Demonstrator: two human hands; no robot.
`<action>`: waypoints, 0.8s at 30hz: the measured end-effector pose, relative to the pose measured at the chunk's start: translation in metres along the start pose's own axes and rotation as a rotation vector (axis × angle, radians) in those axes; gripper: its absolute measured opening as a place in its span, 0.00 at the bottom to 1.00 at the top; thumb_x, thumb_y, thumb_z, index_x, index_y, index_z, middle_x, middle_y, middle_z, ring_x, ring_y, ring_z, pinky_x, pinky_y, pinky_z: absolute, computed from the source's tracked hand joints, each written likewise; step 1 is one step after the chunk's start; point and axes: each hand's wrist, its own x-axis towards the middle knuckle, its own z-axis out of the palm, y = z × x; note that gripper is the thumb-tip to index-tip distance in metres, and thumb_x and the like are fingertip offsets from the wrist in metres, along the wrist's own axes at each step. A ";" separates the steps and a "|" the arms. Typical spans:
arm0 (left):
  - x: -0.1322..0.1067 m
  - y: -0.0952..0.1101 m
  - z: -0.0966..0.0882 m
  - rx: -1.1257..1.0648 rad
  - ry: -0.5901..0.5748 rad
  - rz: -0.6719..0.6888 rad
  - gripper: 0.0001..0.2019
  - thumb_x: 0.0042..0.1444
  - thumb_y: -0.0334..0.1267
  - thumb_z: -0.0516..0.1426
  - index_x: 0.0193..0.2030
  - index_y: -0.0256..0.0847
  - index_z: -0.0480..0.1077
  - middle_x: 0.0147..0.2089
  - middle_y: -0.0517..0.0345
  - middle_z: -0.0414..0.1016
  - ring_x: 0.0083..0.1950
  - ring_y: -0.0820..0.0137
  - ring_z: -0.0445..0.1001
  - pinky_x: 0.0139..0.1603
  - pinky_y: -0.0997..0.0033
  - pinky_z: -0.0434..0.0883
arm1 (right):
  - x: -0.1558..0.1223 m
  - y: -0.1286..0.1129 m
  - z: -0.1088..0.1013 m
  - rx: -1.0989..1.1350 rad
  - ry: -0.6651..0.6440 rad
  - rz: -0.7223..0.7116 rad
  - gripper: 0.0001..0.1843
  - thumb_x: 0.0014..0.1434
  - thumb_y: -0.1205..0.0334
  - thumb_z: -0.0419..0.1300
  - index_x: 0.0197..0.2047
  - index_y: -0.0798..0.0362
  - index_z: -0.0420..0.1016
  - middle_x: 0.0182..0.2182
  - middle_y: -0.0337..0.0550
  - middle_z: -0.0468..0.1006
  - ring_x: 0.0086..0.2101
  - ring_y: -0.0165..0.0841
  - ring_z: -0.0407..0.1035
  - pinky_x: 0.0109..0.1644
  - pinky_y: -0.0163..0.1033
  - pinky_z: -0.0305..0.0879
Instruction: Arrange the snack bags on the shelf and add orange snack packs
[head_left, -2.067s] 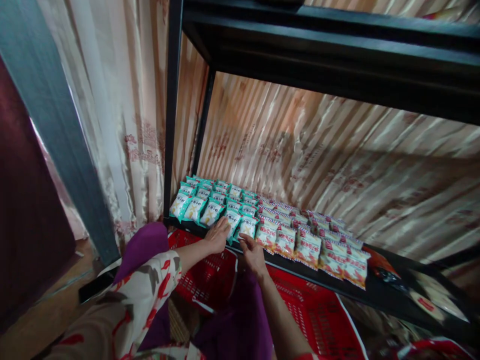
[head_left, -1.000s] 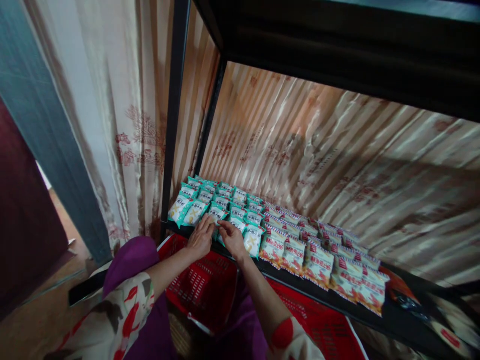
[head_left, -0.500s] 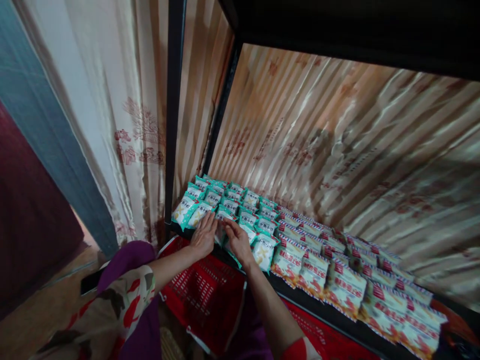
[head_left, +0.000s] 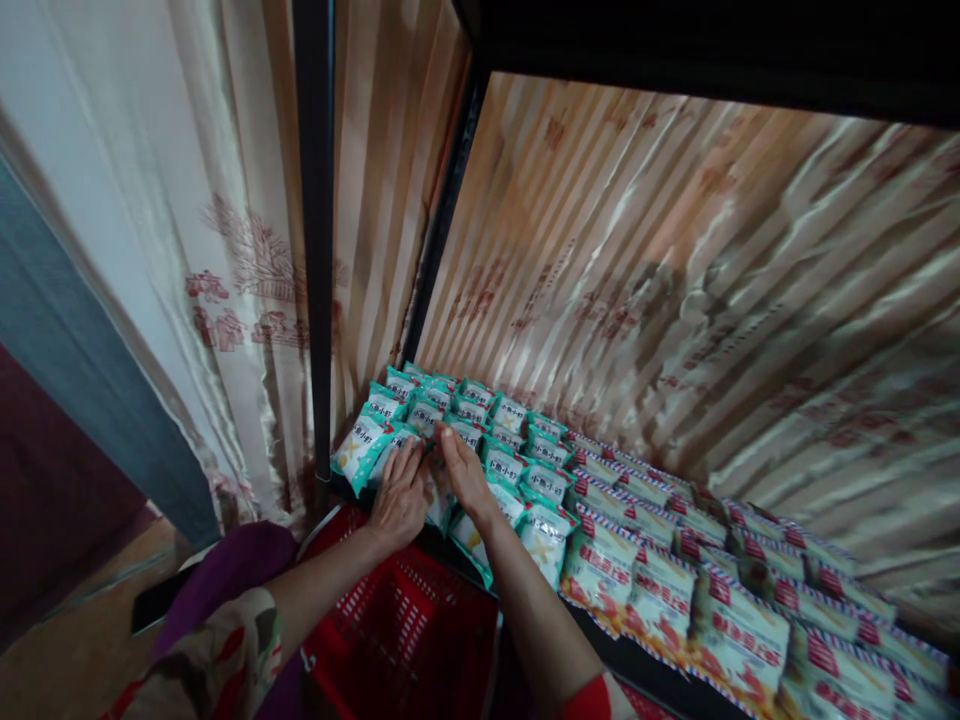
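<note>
Small teal-and-white snack bags [head_left: 360, 447] stand in close rows at the left end of a dark shelf. My left hand [head_left: 401, 500] lies against the front-row bags, its fingers stretched out over them. Close beside it, my right hand [head_left: 466, 475] reaches in with straight fingers pointing to the back, touching the bags around it. Both hands flank one front-row bag [head_left: 439, 505], which they partly cover. To the right of my right forearm stands another teal bag [head_left: 546, 540], upright and leaning back.
Rows of larger white-and-orange snack bags [head_left: 739, 630] fill the shelf to the right. A red plastic basket [head_left: 397, 620] sits below the shelf's front edge. A black post [head_left: 316, 240] rises at left, and pleated curtains [head_left: 637, 270] hang behind. A dark phone-like object [head_left: 154, 605] lies at lower left.
The view has shifted closer to the shelf. My right hand has straightened its fingers and moved nearer the left hand, which stays on the front-row bags.
</note>
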 end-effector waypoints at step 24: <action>0.014 0.029 0.007 -0.011 0.031 0.114 0.24 0.61 0.39 0.50 0.63 0.37 0.60 0.68 0.49 0.55 0.71 0.56 0.45 0.68 0.52 0.49 | 0.084 -0.003 -0.024 -0.841 -0.086 -0.276 0.22 0.64 0.64 0.46 0.58 0.56 0.67 0.56 0.48 0.71 0.55 0.33 0.64 0.60 0.36 0.56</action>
